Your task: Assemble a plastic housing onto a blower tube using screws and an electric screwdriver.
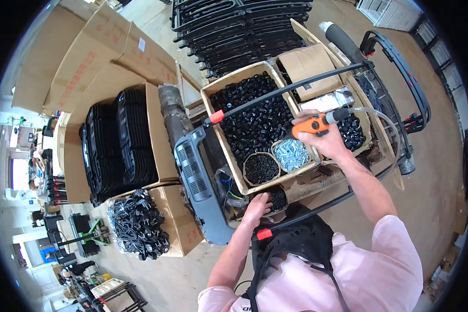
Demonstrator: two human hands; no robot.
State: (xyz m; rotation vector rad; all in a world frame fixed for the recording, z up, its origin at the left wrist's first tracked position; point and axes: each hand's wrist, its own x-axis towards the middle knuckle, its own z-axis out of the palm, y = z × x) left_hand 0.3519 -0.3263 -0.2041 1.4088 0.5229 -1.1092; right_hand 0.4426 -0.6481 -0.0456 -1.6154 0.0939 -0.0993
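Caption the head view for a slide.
Right hand grips an orange tool over boxed black parts; left hand reaches into a small container.

Right hand (322, 139), at 2 o'clock: grips an orange pneumatic screwdriver (317, 125) with clear hose (379, 117). Left hand (257, 207), at 6 o'clock: fingers in a small bowl of black parts (278, 199). Cardboard box of black caps (255, 117), centre. Bowl of silver screws (291, 154), just right of centre. Grey plastic panel (197, 177), at 8 o'clock.

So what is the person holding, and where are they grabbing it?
The right hand grips an orange power tool around its body. The left hand reaches into a small container of black parts; whether it holds any cannot be told.
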